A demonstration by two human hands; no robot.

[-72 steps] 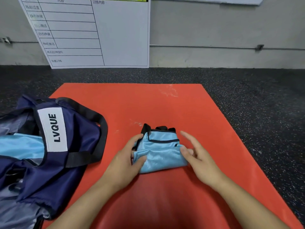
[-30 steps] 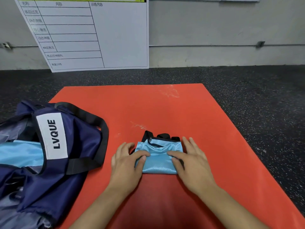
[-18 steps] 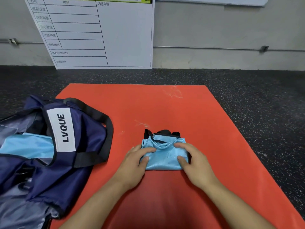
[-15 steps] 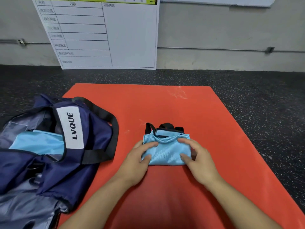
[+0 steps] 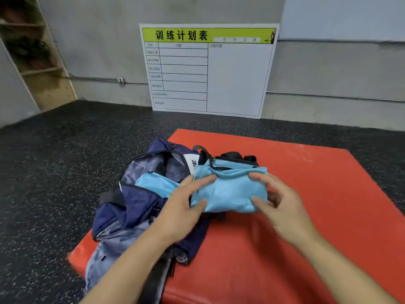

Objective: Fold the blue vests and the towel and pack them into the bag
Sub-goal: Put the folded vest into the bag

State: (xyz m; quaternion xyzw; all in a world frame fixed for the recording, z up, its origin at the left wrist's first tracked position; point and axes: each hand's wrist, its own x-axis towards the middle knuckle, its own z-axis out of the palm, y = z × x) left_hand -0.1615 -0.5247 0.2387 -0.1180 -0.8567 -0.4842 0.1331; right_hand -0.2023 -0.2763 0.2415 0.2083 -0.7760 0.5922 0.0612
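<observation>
the left hand (image 5: 182, 210) grips the left end of a folded blue vest (image 5: 230, 189), thumb curled under the near edge and fingers laid over the top; the right hand (image 5: 278, 205) pinches the right end the same way, thumb at the near edge, fingers bent round the far corner. the bundle is between the two hands and looks lifted off the red mat (image 5: 306, 216), though the gap beneath is hard to judge. black trim shows along the vest's far edge at 12 o'clock

the mat lies on dark speckled flooring (image 5: 54, 172). a white training chart (image 5: 208, 71) with a yellow-green header leans on the grey wall at 12 o'clock, and wooden shelving (image 5: 37, 62) stands at 10 o'clock

the navy bag (image 5: 135, 207) lies open at 9 o'clock from the held vest, just beside the left hand, half on the mat's left edge. another blue vest (image 5: 155, 185) sits inside its mouth
</observation>
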